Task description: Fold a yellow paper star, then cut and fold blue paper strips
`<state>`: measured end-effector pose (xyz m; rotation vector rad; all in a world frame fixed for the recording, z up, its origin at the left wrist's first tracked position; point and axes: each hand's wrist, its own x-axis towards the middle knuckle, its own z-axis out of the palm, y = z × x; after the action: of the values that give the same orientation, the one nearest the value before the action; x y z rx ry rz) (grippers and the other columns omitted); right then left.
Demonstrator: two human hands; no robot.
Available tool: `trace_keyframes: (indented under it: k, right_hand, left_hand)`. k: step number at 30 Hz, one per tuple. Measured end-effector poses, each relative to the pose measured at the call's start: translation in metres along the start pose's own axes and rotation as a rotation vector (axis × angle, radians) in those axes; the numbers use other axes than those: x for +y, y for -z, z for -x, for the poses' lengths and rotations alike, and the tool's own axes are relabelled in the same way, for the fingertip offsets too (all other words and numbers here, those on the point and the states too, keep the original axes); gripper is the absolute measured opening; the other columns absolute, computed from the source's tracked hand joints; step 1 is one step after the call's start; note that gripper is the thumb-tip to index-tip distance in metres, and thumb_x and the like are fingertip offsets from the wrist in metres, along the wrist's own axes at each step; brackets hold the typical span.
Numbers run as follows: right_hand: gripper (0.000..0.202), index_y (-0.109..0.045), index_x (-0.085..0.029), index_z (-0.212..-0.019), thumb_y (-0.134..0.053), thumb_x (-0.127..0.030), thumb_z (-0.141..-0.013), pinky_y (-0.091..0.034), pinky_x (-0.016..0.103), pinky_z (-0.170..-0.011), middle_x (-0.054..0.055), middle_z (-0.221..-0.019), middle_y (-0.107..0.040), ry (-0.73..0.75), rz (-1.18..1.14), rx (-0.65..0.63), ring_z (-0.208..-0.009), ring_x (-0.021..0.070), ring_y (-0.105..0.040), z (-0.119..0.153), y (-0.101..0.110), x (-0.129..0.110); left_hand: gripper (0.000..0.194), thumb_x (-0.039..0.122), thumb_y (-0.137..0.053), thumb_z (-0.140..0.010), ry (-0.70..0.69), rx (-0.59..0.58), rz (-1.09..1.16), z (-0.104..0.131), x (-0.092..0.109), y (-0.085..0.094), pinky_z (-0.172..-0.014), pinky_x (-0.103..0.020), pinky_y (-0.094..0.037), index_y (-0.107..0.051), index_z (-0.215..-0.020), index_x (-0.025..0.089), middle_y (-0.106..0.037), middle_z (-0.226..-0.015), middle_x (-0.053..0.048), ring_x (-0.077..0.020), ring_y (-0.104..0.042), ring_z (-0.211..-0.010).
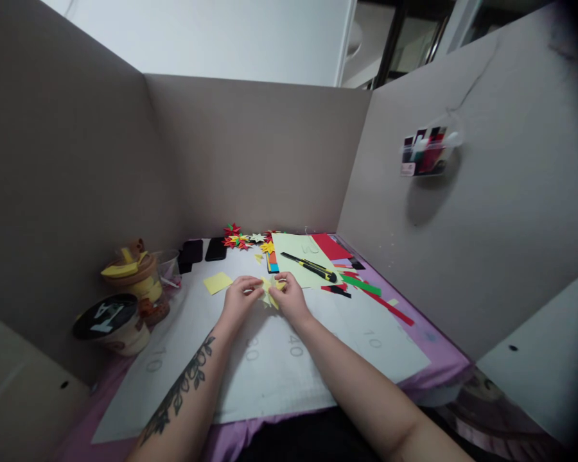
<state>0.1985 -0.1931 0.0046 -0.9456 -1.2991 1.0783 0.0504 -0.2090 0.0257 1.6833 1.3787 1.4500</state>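
Between my two hands is a small folded piece of pale yellow paper (pixel 270 292), shaped with points like a star. My left hand (pixel 243 296) pinches its left side, and my right hand (pixel 289 296) grips the right side, with both sets of fingertips close together. Just left of my left hand lies a flat yellow paper square (pixel 217 283). Behind the hands are several folded paper stars (pixel 238 240) in red, yellow and green. A black and yellow utility knife (pixel 311 266) rests on a pale green sheet (pixel 293 247) beyond my right hand.
Red and green paper strips (pixel 366 284) lie on the right, near a red sheet (pixel 330 246). Two dark flat objects, one a phone (pixel 216 249), sit at the back left. Tubs and a pot (pixel 130 276) stand along the left wall. Grey panels (pixel 260 154) enclose the table.
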Motion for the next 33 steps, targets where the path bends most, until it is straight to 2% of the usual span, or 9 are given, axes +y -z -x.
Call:
trace_keyframes:
  k: [6, 13, 16, 21, 25, 30, 33]
  right_hand:
    - [0.028, -0.052, -0.022, -0.091, -0.062, -0.028, -0.066, -0.043, 0.024, -0.057, -0.003, -0.077, -0.056, 0.078, 0.081, 0.043, -0.062, 0.0128, -0.052, -0.0005, 0.0004, 0.0012]
    - [0.024, -0.053, -0.022, -0.092, -0.061, -0.028, -0.071, -0.044, 0.025, -0.066, -0.001, -0.085, -0.057, 0.15, 0.14, 0.019, -0.071, 0.0137, -0.053, -0.0001, -0.0004, 0.0029]
    - [0.025, -0.053, -0.022, -0.092, -0.061, -0.028, -0.07, -0.043, 0.024, -0.061, -0.002, -0.08, -0.057, 0.125, 0.13, 0.01, -0.065, 0.0129, -0.052, 0.0005, -0.0003, 0.0018]
    - [0.03, -0.05, -0.022, -0.094, -0.063, -0.029, -0.067, -0.039, 0.021, -0.048, -0.006, -0.061, -0.053, 0.002, 0.039, -0.025, -0.051, 0.0114, -0.049, 0.0002, 0.0004, 0.0043]
    - [0.033, -0.048, -0.022, -0.091, -0.064, -0.029, -0.064, -0.038, 0.02, -0.044, -0.008, -0.056, -0.052, -0.069, -0.029, -0.022, -0.046, 0.0113, -0.048, -0.0005, -0.0003, 0.0065]
    - [0.031, -0.048, -0.022, -0.088, -0.064, -0.027, -0.062, -0.035, 0.019, -0.042, -0.009, -0.054, -0.05, -0.059, -0.034, 0.052, -0.043, 0.01, -0.046, -0.001, -0.0023, 0.0062]
    - [0.031, -0.048, -0.022, -0.088, -0.065, -0.027, -0.062, -0.035, 0.019, -0.042, -0.009, -0.055, -0.051, -0.07, -0.059, 0.05, -0.042, 0.0097, -0.046, -0.0014, -0.0024, 0.0073]
  left_hand:
    - [0.017, 0.02, -0.069, -0.06, 0.063, 0.021, 0.052, -0.0011, -0.0045, -0.0062, -0.075, -0.031, -0.05, -0.069, -0.076, 0.017, -0.066, -0.091, -0.007, -0.0183, -0.062, -0.081]
    - [0.019, 0.032, -0.067, -0.062, 0.218, 0.0, 0.137, 0.0003, -0.0043, -0.0038, -0.059, -0.025, -0.043, -0.067, -0.07, 0.014, -0.066, -0.067, -0.003, -0.0148, -0.057, -0.061]
    - [0.017, 0.031, -0.065, -0.063, 0.248, 0.038, 0.102, 0.0005, -0.0011, -0.003, -0.054, -0.023, -0.039, -0.065, -0.065, 0.015, -0.062, -0.06, -0.001, -0.0131, -0.054, -0.057]
    - [0.017, 0.031, -0.066, -0.062, 0.318, 0.056, 0.143, 0.0015, -0.0019, -0.0081, -0.051, -0.022, -0.039, -0.063, -0.063, 0.015, -0.059, -0.055, 0.0, -0.0116, -0.051, -0.051]
    - [0.021, 0.034, -0.068, -0.061, 0.356, 0.06, 0.187, 0.002, -0.0036, -0.0105, -0.047, -0.022, -0.038, -0.064, -0.063, 0.014, -0.059, -0.054, 0.0, -0.0109, -0.05, -0.048]
    - [0.022, 0.035, -0.069, -0.061, 0.356, 0.056, 0.204, 0.0023, -0.0021, -0.0069, -0.049, -0.022, -0.039, -0.066, -0.066, 0.014, -0.061, -0.056, -0.001, -0.0108, -0.051, -0.05]
    - [0.022, 0.035, -0.07, -0.06, 0.366, 0.061, 0.197, 0.0024, -0.0033, -0.0053, -0.048, -0.021, -0.037, -0.066, -0.064, 0.014, -0.06, -0.056, -0.001, -0.01, -0.049, -0.049]
